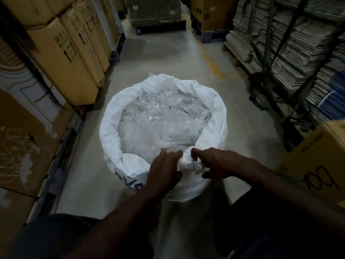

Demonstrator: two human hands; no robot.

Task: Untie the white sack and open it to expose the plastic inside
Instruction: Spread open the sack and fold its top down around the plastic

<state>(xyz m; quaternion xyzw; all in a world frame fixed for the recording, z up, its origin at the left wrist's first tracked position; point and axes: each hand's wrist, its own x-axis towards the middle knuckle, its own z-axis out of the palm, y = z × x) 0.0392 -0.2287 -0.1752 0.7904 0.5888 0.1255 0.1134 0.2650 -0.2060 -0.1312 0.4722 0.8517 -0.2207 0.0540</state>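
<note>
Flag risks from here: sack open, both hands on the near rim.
1. Both hands, left hand and right hand, pull one bunched spot of the white sack's near rim; it may tip toward the person.
2. The loose clear plastic sits heaped near rim level and could spill onto the floor.

The sack (214,116) is white, with blue lettering low on its near side. The plastic (158,116) inside is clear, printed with small black marks (possibly symbols; too blurred to read). Stacked boxes (61,53) are tan; the floor (168,58) is pale grey.
</note>
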